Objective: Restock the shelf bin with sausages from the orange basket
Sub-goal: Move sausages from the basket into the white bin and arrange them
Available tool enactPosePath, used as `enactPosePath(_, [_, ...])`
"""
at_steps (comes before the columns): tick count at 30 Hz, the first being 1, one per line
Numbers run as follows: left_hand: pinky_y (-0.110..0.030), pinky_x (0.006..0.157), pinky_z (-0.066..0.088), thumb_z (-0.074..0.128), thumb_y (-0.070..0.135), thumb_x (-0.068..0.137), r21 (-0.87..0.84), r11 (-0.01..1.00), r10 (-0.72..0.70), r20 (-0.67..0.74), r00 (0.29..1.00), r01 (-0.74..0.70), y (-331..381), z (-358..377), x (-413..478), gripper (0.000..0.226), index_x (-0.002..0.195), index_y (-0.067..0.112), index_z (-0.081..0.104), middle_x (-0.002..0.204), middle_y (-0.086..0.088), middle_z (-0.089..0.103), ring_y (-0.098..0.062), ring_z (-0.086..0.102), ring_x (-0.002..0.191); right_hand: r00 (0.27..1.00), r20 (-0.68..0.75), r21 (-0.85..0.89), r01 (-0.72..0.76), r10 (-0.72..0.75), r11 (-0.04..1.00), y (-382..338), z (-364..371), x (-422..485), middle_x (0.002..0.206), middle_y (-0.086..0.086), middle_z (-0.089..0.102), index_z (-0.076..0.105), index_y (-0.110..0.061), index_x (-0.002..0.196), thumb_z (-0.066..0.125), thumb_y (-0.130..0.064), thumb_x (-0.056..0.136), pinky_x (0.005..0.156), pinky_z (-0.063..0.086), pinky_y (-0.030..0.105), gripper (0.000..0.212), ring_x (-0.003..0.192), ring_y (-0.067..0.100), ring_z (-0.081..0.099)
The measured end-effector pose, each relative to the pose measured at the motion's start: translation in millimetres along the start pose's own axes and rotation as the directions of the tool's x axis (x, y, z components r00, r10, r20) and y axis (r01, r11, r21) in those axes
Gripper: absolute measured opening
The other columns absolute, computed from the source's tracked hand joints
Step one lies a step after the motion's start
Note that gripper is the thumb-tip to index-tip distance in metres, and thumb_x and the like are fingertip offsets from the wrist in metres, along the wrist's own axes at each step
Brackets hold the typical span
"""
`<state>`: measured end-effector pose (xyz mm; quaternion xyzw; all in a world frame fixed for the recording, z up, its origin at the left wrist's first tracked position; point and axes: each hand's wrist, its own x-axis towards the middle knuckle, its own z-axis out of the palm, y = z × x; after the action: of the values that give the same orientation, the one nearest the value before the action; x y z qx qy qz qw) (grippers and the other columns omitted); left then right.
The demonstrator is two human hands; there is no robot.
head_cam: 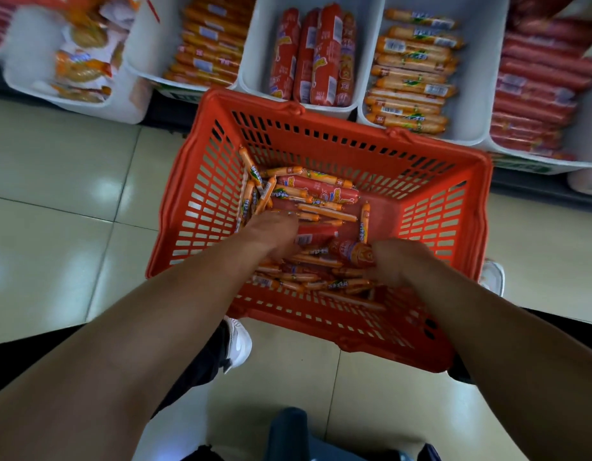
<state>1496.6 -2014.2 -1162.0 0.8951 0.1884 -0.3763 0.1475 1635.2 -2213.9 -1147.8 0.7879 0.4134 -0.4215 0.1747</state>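
The orange basket (pixel 437 168) stands on the floor below me, against the shelf. Many thin orange sausages (pixel 324 211) and a few thick red ones (pixel 321 191) lie loose on its bottom. Both hands are down inside it. My left hand (pixel 271 231) rests on the heap, fingers curled among the thin sausages; what it grips is hidden. My right hand (pixel 398 261) is closed around a thick red-orange sausage (pixel 354 252). Behind the basket, a white shelf bin (pixel 477 94) holds stacked thin orange sausages, and the one left of it (pixel 254 71) holds thick red ones.
More white bins line the shelf: orange sausages (pixel 208 51) and snack packs (pixel 81 61) at the left, red sausages (pixel 537 94) at the right. Pale floor tiles (pixel 71 194) lie around the basket. My white shoes (pixel 238 344) stand by its near corners.
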Motion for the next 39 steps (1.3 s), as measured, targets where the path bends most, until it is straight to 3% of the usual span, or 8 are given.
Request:
enactPosePath(7, [-0.034, 0.083, 0.049, 0.066, 0.048, 0.087, 0.038, 0.999, 0.007, -0.116, 0.993, -0.002, -15, -85, -89, 0.051, 0.125, 0.016, 0.055, 0.119, -0.009, 0.064, -0.030, 0.062, 0.107, 0.983, -0.166, 0.028, 0.083, -0.077, 0.996, -7, -68, -54, 0.137, 0.002, 0.060, 0.047, -0.028, 0.139, 0.060, -0.065, 0.079, 0.098, 0.049, 0.036, 0.072, 0.122, 0.026, 0.059])
enactPosePath(12, [-0.038, 0.083, 0.052, 0.065, 0.055, 0.083, 0.116, 0.992, -0.016, -0.233, 0.972, 0.044, -33, -146, -155, 0.056, 0.123, 0.017, 0.053, 0.118, -0.010, 0.064, -0.031, 0.062, 0.107, 0.958, -0.263, -0.122, 0.087, -0.116, 0.989, 0, -136, -109, 0.127, 0.006, 0.063, 0.048, -0.022, 0.129, 0.058, -0.059, 0.090, 0.083, 0.046, 0.033, 0.055, 0.115, 0.028, 0.059])
enactPosePath(15, [-0.035, 0.081, 0.051, 0.064, 0.055, 0.083, 0.087, 0.995, -0.027, -0.281, 0.959, 0.053, -47, -173, -186, 0.056, 0.123, 0.018, 0.051, 0.117, -0.008, 0.064, -0.028, 0.062, 0.104, 0.927, -0.352, -0.135, 0.088, -0.131, 0.987, 7, -167, -124, 0.126, 0.005, 0.063, 0.049, -0.026, 0.125, 0.059, -0.062, 0.087, 0.086, 0.050, 0.036, 0.054, 0.114, 0.028, 0.060])
enactPosePath(21, [-0.030, 0.078, 0.041, 0.068, 0.047, 0.088, -0.146, 0.987, -0.116, -0.335, 0.935, 0.070, -74, -175, -204, 0.046, 0.121, 0.020, 0.051, 0.107, -0.002, 0.057, -0.017, 0.057, 0.094, 0.875, -0.483, 0.065, -0.001, 0.032, 0.998, -1, -201, -108, 0.122, 0.006, 0.064, 0.051, -0.023, 0.125, 0.060, -0.061, 0.086, 0.090, 0.050, 0.039, 0.055, 0.110, 0.030, 0.061])
enactPosePath(26, [-0.029, 0.069, 0.039, 0.070, 0.047, 0.086, -0.378, 0.925, -0.200, -0.382, 0.902, 0.045, -97, -188, -168, 0.033, 0.103, 0.023, 0.055, 0.094, 0.001, 0.060, -0.018, 0.057, 0.085, 0.835, -0.530, 0.226, -0.031, 0.150, 0.974, -31, -211, -60, 0.113, 0.011, 0.065, 0.050, -0.017, 0.124, 0.060, -0.054, 0.090, 0.077, 0.050, 0.037, 0.051, 0.098, 0.033, 0.063])
enactPosePath(30, [-0.035, 0.084, 0.051, 0.070, 0.049, 0.085, -0.510, 0.859, -0.251, -0.354, 0.901, 0.039, -113, -183, -133, 0.039, 0.112, 0.024, 0.058, 0.099, 0.002, 0.066, -0.017, 0.064, 0.091, 0.851, -0.507, 0.297, 0.025, 0.135, 0.955, -51, -228, -10, 0.116, 0.014, 0.064, 0.045, -0.012, 0.132, 0.060, -0.045, 0.095, 0.073, 0.046, 0.034, 0.052, 0.098, 0.032, 0.063])
enactPosePath(35, [-0.024, 0.079, 0.037, 0.068, 0.050, 0.087, -0.580, 0.813, -0.285, -0.316, 0.905, 0.054, -116, -174, -108, 0.043, 0.119, 0.025, 0.057, 0.104, 0.006, 0.060, -0.007, 0.044, 0.094, 0.808, -0.541, 0.525, 0.110, 0.231, 0.844, -80, -260, 45, 0.131, 0.021, 0.057, 0.034, -0.006, 0.144, 0.056, -0.037, 0.098, 0.082, 0.047, 0.038, 0.060, 0.112, 0.040, 0.059])
enactPosePath(39, [-0.034, 0.079, 0.054, 0.067, 0.045, 0.090, -0.667, 0.744, -0.316, -0.296, 0.901, 0.042, -109, -176, -96, 0.034, 0.111, 0.022, 0.054, 0.094, 0.002, 0.064, -0.015, 0.064, 0.086, 0.790, -0.566, 0.596, 0.192, 0.238, 0.779, -83, -252, 60, 0.134, 0.023, 0.055, 0.034, -0.009, 0.145, 0.052, -0.039, 0.096, 0.091, 0.052, 0.045, 0.060, 0.112, 0.042, 0.060])
